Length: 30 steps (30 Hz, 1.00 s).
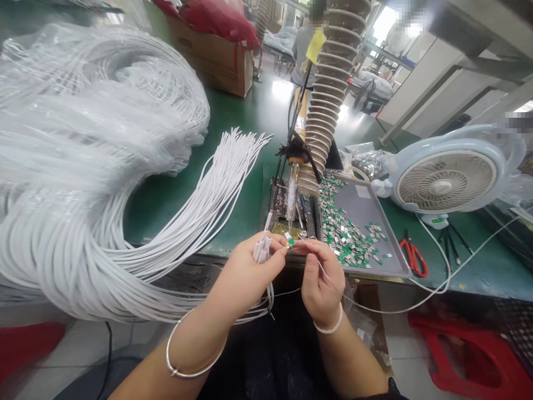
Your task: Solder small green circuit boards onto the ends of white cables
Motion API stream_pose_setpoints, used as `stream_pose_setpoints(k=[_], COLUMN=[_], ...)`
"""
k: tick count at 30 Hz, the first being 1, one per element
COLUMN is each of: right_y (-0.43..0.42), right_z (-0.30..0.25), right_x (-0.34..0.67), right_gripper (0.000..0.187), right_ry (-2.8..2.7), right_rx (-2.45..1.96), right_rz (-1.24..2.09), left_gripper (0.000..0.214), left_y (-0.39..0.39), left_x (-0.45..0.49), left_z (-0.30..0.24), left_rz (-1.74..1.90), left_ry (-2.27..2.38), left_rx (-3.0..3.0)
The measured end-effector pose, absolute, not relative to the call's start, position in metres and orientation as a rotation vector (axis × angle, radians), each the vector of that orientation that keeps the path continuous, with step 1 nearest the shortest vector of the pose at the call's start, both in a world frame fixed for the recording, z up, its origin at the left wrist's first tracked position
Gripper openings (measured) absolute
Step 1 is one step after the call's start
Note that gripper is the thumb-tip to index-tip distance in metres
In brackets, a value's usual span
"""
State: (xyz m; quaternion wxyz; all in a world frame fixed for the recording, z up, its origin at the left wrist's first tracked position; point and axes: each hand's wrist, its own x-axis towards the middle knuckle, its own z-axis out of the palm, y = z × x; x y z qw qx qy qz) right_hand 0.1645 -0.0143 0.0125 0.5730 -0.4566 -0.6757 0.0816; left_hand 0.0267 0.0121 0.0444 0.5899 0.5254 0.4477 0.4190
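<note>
Just above the bench edge, the left hand [250, 272] is closed around a small bunch of white cable ends [260, 250], which stand up out of its grip. The right hand [320, 283] is nearly closed, its thumb and fingers pinching a tiny green-and-silver piece [290, 241] right beside the left thumb. The fingers hide part of that piece, so its exact hold on the cable is hard to tell. A thin white wire [375, 310] trails from the right hand across the lap and up to the bench.

At the work's centre, 2 hands are bringing that small piece and the cable ends together. Directly ahead, a pen-shaped tool [292, 194] stands upright in a black clamp [295, 150] above a dark, cluttered tray [287, 219]. To its right, a grey metal tray [400, 261] holds scattered green-and-silver pieces [345, 239].

Left of the hands, a huge heap of white cable [95, 144] lies in clear plastic, its loose ends [233, 166] fanned across the green bench mat [233, 105]. A ribbed column [327, 94] with a yellow tag [315, 46] rises behind the clamp. Further right sit a pale blue fan [445, 180] and red-handled cutters [413, 258]. A co-worker [303, 55] stands at the far end.
</note>
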Motion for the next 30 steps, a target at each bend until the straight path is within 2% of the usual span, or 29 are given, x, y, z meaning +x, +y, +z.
stream_pose_setpoints(k=[30], right_y=[-0.007], right_z=[0.023], right_x=[0.161], right_gripper=[0.033], right_ry=[-1.635], right_rx=[-0.942], right_rz=[0.166], left_gripper=[0.013], left_y=[0.018], left_x=[0.027], left_z=[0.056], left_rz=[1.108], left_ry=[1.09], left_rx=[1.277])
